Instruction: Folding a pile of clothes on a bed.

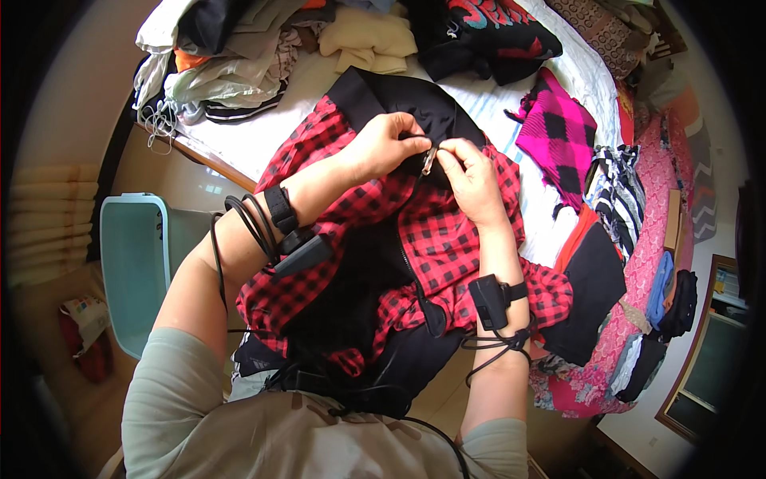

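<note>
A red and black checked jacket (443, 236) with a black lining (353, 263) lies across my lap and the bed's edge. Its black zipper (406, 257) runs down the front from a metal slider (428, 161). My left hand (386, 143) pinches the zipper end just above the slider, thumb against forefinger. On the other side of it, my right hand (473, 179) grips the zipper edge between thumb and fingers. The fingertips hide exactly how the two zipper sides meet. A black band of fabric (407, 96) on the jacket spreads beyond both hands.
Piled clothes (227, 78) occupy the bed's far left, beside a folded cream garment (368, 39). A magenta and black checked cloth (559, 141) lies to the right, near a black garment (589, 293). A light blue plastic bin (134, 275) stands at left. Cables (248, 230) loop around my forearms.
</note>
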Motion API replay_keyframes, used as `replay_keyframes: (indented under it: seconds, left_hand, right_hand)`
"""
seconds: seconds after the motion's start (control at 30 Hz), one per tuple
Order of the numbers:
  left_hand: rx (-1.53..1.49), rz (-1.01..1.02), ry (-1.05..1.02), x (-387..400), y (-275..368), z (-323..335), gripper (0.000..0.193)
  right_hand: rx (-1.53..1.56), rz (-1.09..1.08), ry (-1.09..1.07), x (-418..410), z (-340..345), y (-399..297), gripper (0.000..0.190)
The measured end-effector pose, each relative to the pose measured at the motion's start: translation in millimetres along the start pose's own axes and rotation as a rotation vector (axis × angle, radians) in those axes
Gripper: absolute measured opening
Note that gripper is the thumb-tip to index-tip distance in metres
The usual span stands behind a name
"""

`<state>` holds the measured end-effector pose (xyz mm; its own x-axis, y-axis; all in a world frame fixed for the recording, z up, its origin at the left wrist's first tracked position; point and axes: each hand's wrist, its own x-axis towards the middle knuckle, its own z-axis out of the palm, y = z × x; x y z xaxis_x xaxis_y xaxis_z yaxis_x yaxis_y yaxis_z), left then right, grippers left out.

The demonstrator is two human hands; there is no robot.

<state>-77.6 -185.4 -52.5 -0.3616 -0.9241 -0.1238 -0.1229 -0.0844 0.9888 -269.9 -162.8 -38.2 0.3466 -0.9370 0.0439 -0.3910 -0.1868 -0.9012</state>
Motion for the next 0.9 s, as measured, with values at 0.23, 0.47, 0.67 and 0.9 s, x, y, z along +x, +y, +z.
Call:
replay_keyframes:
  seconds: [0.23, 0.47, 0.67, 0.9]
  left_hand:
    - [-0.027, -0.109, 0.068, 3.5, 18.6, -5.4, 0.016]
    - [0.006, -0.098, 0.007, 0.4, 13.2, -8.0, 0.017]
    - [0.071, -0.03, 0.007, 1.8, 14.1, -5.7, 0.017]
    - [0.122, -0.029, 0.07, 12.9, -5.7, -3.7, 0.02]
  right_hand:
    - [-0.545, -0.34, 0.297, -7.5, 12.9, -23.1, 0.021]
    - [-0.335, -0.304, 0.342, -3.5, 15.6, -22.5, 0.008]
    - [-0.414, -0.477, 0.331, 0.6, 17.8, -22.6, 0.01]
    - [-0.295, -0.35, 0.208, 0.5, 7.7, -28.5, 0.008]
